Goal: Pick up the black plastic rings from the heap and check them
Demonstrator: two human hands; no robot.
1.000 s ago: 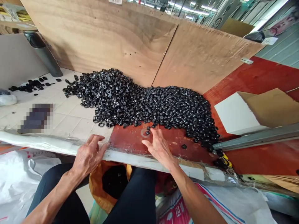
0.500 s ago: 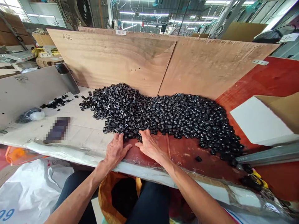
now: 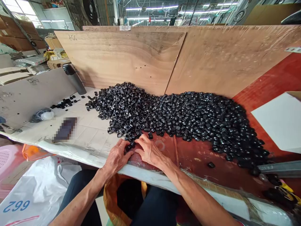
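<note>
On my feed, the left hand [image 3: 116,158] and right hand [image 3: 150,152] sit close together, fingers curled at the near edge of a heap of black plastic rings [image 3: 178,119] on the tabletop [image 3: 89,135]. The rings lie every which way, sharing no common axis. I can't tell whether either hand pinches one.

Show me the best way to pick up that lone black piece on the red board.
Probably pinch the black piece across its sides, coming straight down with the right hand: it lies alone on the red board, apart from the heap, so nothing crowds it.
</note>
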